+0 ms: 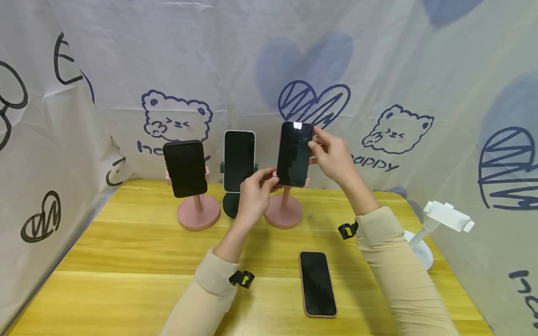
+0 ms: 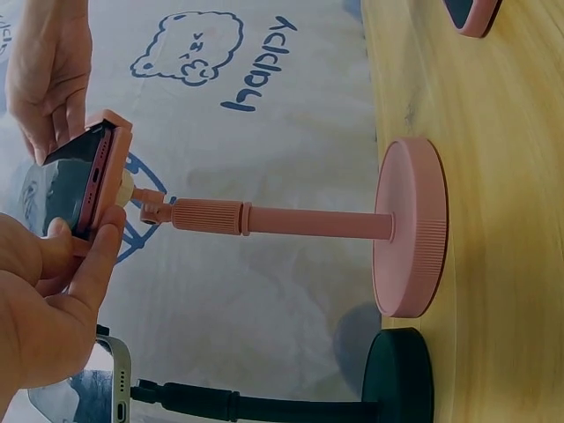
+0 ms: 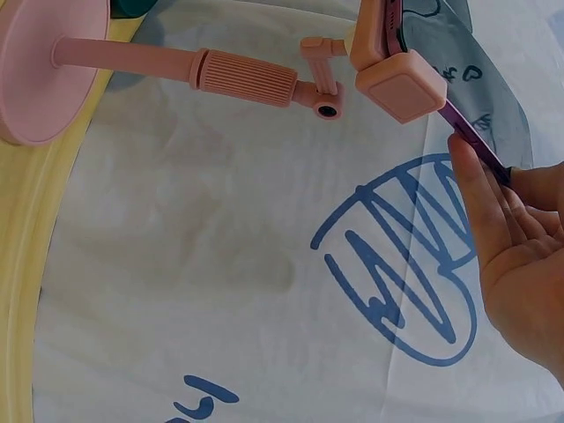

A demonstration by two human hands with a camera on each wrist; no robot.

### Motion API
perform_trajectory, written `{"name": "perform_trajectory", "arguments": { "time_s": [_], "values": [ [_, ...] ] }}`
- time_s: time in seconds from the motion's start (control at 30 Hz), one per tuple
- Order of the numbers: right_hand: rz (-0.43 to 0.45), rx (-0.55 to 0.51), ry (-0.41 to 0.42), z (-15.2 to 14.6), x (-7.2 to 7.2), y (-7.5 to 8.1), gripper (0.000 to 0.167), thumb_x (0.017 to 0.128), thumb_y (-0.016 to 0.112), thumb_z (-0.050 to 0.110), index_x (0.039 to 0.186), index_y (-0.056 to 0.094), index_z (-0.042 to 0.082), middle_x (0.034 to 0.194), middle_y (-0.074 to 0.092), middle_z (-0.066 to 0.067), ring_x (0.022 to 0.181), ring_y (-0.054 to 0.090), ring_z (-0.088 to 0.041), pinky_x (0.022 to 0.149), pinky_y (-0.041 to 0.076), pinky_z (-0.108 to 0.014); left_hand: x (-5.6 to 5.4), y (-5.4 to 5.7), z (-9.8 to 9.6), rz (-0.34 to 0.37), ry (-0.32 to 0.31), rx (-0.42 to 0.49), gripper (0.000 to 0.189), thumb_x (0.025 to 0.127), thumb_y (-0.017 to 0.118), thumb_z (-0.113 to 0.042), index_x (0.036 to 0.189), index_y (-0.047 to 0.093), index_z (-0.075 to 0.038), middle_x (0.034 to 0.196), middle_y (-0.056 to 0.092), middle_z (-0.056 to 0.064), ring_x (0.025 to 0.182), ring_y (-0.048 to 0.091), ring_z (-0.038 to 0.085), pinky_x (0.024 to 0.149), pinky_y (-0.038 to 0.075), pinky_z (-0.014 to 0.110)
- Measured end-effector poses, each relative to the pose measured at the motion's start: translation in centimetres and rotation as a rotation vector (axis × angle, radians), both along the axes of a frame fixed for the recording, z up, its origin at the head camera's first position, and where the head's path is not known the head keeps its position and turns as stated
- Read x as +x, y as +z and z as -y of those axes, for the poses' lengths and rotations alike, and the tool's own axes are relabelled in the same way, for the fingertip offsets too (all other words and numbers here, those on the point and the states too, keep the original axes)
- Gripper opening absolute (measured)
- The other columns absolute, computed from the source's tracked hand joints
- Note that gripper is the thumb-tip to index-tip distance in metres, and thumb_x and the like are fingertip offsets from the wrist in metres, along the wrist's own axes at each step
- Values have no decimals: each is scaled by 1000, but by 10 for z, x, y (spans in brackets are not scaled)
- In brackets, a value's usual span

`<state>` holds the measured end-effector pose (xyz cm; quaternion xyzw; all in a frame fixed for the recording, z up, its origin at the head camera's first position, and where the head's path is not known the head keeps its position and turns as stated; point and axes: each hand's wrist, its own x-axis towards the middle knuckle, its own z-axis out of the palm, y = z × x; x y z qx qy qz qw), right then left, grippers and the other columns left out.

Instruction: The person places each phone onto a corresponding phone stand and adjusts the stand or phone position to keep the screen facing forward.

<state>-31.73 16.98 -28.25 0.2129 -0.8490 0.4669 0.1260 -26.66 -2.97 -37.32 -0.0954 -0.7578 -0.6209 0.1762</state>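
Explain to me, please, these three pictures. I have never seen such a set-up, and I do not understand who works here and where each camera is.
There is no machine here: a person works with two bare hands. The wide picture comes from a camera worn on the head. The other two come from cameras on the left and right wrists, which is why the stand looks sideways there.

The left hand pinches the lower corner of the raised phone at the clamp of a pink stand. The right hand pinches its upper side.

On the wooden table, another pink stand and a dark green stand each carry a phone. A white stand carries none. One more phone, the flat one, lies in front.
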Motion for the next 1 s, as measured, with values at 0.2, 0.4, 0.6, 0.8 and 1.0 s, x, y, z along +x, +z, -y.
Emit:
{"name": "perform_trajectory", "arguments": {
  "time_s": [0.2,0.4,0.6,0.8,1.0],
  "values": [
    [6,6,-4,0,2,-2,52,108,55,8,158,41,3,126,69,-23,97,73,-36,80,64,-40,1,0,-1,1,15,-9,31,101,65,-8,131,69,0,115,74,17,93,76,26,84,62,31],
    [9,5,-11,-1,3,-4,52,108,55,9,158,42,6,124,70,-21,95,73,-33,79,64,-38,1,0,-1,1,28,-19,31,101,65,-8,131,69,0,115,74,16,92,76,26,85,62,32],
    [-2,-3,-14,-1,4,-6,52,107,57,9,158,43,7,122,71,-20,93,74,-32,77,64,-33,0,0,0,-8,37,-29,31,101,65,-9,131,70,0,115,74,16,93,76,26,85,63,32],
    [5,-13,-21,-1,6,-7,53,107,58,9,158,43,7,122,71,-20,93,74,-32,76,64,-32,0,-1,0,-11,37,-29,31,101,66,-9,130,70,-1,115,74,16,93,75,27,85,62,33],
    [0,-23,-7,-2,7,-11,52,107,58,8,157,44,6,119,72,-21,89,74,-31,75,64,-33,1,0,0,-14,34,-28,31,100,66,-9,130,70,-1,117,74,17,98,75,27,85,62,34]
  ]
}}
